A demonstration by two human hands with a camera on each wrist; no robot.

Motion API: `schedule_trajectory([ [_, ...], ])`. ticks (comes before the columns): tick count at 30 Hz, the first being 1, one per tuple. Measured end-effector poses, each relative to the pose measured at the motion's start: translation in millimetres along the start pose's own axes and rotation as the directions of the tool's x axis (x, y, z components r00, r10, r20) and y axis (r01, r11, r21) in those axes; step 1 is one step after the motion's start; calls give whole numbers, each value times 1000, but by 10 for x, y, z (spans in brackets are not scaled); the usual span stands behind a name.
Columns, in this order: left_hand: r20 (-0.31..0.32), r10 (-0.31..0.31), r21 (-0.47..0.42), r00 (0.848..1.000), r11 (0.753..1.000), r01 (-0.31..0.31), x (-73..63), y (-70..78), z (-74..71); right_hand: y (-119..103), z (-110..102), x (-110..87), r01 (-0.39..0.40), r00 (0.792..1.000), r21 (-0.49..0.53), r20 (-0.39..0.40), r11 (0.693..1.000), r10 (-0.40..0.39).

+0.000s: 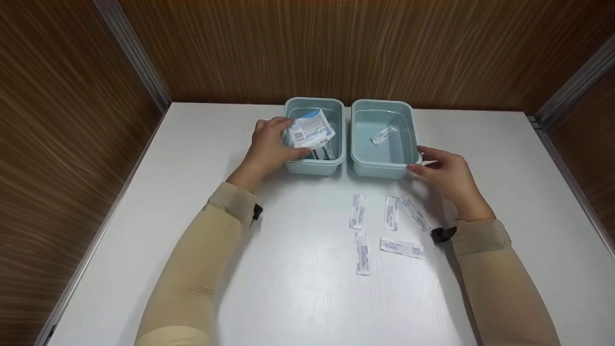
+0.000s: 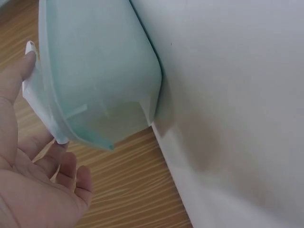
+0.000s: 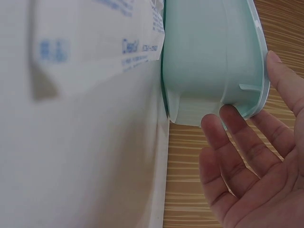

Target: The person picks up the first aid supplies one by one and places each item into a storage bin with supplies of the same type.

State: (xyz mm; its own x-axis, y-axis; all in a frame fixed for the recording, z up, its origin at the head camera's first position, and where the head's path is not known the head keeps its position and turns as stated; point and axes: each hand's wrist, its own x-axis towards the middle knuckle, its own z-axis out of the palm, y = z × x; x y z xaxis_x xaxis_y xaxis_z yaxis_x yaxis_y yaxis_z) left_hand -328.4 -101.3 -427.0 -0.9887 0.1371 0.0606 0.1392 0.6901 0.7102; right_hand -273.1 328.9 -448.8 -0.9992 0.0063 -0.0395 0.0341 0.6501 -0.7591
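My left hand pinches a white packet with blue print between thumb and fingers, over the left pale-green bin. In the left wrist view the packet sits right at that bin's rim. More printed packets lie in the bin beneath it, partly hidden. My right hand holds the near right corner of the right pale-green bin, thumb on the rim and fingers against the outer wall. One small white strip packet lies inside this bin.
Several white strip packets, among them one upright strip and one crosswise strip, lie on the white table in front of the right bin. Behind both bins stands a brown wood-grain panel; another panel borders the left side.
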Motion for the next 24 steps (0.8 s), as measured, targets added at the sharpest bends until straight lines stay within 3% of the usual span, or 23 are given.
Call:
schedule_trajectory([
  [8,21,-63,-12,998,998,63,53,-13,43,-21,-3,-3,-33,999,11,11,999,33],
  [16,0,-49,-2,999,999,49,85,-50,48,-8,-2,13,-42,999,18,23,999,42],
  [24,-12,-52,-29,999,998,52,-1,-123,53,1,-4,4,-33,999,25,17,999,33],
])
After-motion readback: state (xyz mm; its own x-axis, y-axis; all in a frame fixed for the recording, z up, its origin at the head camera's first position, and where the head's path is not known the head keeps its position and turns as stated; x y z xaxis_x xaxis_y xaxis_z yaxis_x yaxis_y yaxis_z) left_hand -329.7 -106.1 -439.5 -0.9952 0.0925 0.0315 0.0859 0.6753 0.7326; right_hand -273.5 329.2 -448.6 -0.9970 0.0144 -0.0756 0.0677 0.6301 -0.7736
